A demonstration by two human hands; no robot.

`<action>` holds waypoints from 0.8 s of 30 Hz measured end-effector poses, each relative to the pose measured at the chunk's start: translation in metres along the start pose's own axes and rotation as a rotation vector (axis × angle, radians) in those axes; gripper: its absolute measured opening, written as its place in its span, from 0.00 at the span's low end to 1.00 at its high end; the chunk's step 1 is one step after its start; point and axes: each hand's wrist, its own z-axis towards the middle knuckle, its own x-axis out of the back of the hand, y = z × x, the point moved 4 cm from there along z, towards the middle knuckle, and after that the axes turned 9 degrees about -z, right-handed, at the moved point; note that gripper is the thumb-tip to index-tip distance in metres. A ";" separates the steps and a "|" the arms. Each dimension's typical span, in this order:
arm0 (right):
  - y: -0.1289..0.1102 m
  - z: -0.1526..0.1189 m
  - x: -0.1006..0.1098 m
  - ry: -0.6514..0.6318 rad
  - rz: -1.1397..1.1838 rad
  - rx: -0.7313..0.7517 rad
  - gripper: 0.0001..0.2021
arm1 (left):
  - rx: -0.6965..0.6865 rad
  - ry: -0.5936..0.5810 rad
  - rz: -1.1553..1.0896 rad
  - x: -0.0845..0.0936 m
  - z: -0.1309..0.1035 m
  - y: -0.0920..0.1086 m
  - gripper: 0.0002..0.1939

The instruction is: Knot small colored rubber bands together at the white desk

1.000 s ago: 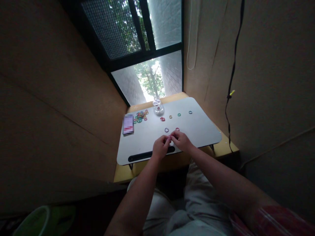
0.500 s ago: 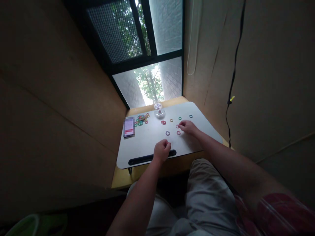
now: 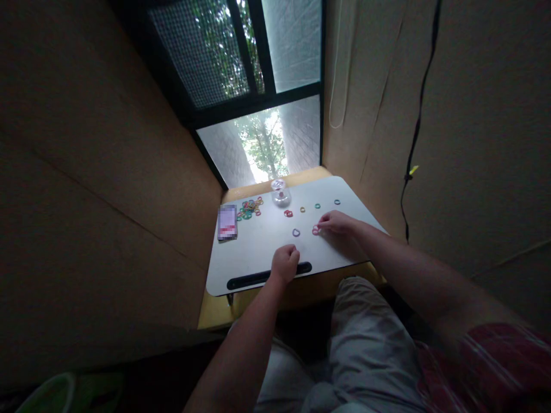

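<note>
Over the right part of the white tabletop [image 3: 258, 252], my right hand [image 3: 336, 222] pinches a small pink hair tie [image 3: 316, 227]. It is right at another pink hair tie [image 3: 315, 232], and the two overlap in view. My left hand [image 3: 284, 263] is closed in a fist by the black ledge; whatever it may hold is hidden. Between the hands lies a purple hair tie [image 3: 296, 233]. Behind them are a red cluster of ties [image 3: 288, 213], a yellow tie [image 3: 302, 210], a green tie [image 3: 317, 206] and a dark teal tie [image 3: 337, 202].
A mixed pile of colored hair ties [image 3: 249, 208] lies at the back left, beside a phone-like rectangle with a blurred face [image 3: 227, 222]. A clear plastic jar [image 3: 281, 196] stands near the window. The black ledge [image 3: 249, 280] runs along the table's front edge.
My right hand has moved nearer to me with the pink hair tie, bringing it to the other pink one. My left hand stays almost in place. The view has shifted slightly.
</note>
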 end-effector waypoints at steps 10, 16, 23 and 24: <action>0.003 0.005 0.000 0.137 -0.122 -0.012 0.07 | 0.011 -0.009 0.000 -0.001 0.001 -0.001 0.13; 0.008 -0.006 0.000 0.260 -0.071 0.119 0.09 | 0.008 -0.009 0.007 0.000 0.002 -0.001 0.13; 0.003 -0.026 -0.009 0.374 -0.106 0.267 0.05 | 0.020 0.015 0.011 0.000 0.002 -0.001 0.14; 0.001 -0.029 -0.010 0.375 -0.178 0.288 0.05 | 0.026 0.025 0.007 0.000 0.002 -0.001 0.14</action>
